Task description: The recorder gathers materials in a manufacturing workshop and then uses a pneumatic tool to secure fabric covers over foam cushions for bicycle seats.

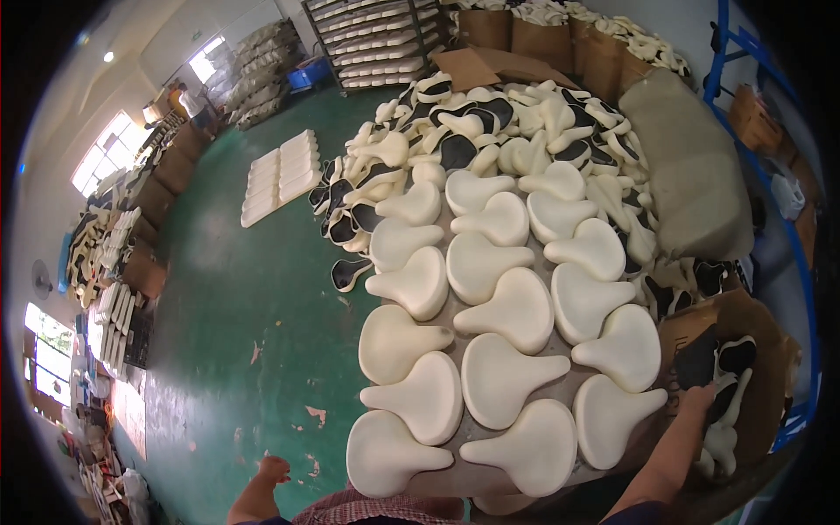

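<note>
- A brown cardboard box (759,332) stands at the right edge of the table (490,477), its flaps open; inside lie black saddle bases (737,354) and a few cream-coloured pieces.
- The right hand (697,395) reaches into this box with the forearm stretched up from the lower edge. It grips a black saddle base (697,360) at the box's near corner, fingers closed around its lower end.
- The left hand (273,470) hangs low over the green floor (236,297), left of the table, loosely curled and holding nothing.
- Cream foam saddle pads (503,311) lie in close rows across the table, noses pointing alternately left and right, each touching its neighbours.
- Beyond them a loose heap of cream and black saddle parts (490,131) spreads toward tall brown boxes (560,39) filled with more cream pieces.
- A metal rack (376,39) holds stacked trays, and white trays (282,175) lie on the floor well apart from the table.
</note>
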Demonstrator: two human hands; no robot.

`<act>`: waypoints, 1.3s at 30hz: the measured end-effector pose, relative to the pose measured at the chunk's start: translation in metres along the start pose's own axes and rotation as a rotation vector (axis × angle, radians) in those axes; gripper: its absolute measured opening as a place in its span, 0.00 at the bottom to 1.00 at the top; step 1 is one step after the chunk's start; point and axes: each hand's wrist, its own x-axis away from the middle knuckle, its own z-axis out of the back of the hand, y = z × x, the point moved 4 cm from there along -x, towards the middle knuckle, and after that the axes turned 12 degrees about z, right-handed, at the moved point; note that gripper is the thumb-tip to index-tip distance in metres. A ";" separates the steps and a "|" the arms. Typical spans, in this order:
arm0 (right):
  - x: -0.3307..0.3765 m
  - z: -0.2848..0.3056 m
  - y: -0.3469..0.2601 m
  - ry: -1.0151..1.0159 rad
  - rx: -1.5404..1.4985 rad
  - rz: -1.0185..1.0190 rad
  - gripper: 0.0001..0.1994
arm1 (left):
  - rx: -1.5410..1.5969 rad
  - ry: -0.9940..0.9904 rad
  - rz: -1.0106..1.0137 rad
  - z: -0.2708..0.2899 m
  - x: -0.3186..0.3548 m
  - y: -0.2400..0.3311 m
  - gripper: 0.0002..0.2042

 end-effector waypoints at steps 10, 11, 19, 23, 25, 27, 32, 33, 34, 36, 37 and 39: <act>0.154 -0.339 -0.280 -0.096 -0.417 -0.168 0.20 | -0.013 0.080 -0.333 0.036 0.022 0.036 0.09; 0.200 -0.374 -0.297 -0.183 -0.437 -0.320 0.21 | 0.013 0.072 -0.390 0.042 0.019 0.031 0.09; 0.574 -0.562 -0.332 -0.725 -0.736 -0.587 0.16 | 0.323 0.082 -0.437 0.160 -0.037 -0.100 0.10; 0.787 -0.618 -0.355 -0.997 -0.696 -0.732 0.17 | 0.591 0.233 -0.237 0.256 -0.075 -0.248 0.08; 0.887 -0.638 -0.361 -1.038 -0.584 -0.758 0.14 | 0.751 0.272 -0.190 0.304 -0.071 -0.299 0.08; 0.995 -0.651 -0.392 -1.191 -0.527 -0.723 0.11 | 0.932 0.280 -0.132 0.353 -0.065 -0.342 0.10; 1.245 -0.657 -0.452 -1.662 -0.516 -0.903 0.13 | 1.284 0.235 -0.256 0.445 -0.083 -0.370 0.13; 1.288 -0.653 -0.463 -1.718 -0.522 -0.994 0.14 | 1.378 0.166 -0.315 0.458 -0.090 -0.365 0.13; 1.335 -0.650 -0.472 -1.830 -0.550 -1.075 0.14 | 1.440 0.075 -0.350 0.469 -0.098 -0.360 0.13; 1.413 -0.642 -0.501 -1.968 -0.493 -1.077 0.15 | 1.513 -0.181 -0.386 0.491 -0.129 -0.350 0.14; 1.452 -0.639 -0.515 -2.060 -0.471 -1.107 0.15 | 1.533 -0.335 -0.380 0.504 -0.143 -0.342 0.14; 1.532 -0.637 -0.531 -2.166 -0.461 -1.187 0.16 | 1.652 -0.494 -0.462 0.537 -0.153 -0.323 0.16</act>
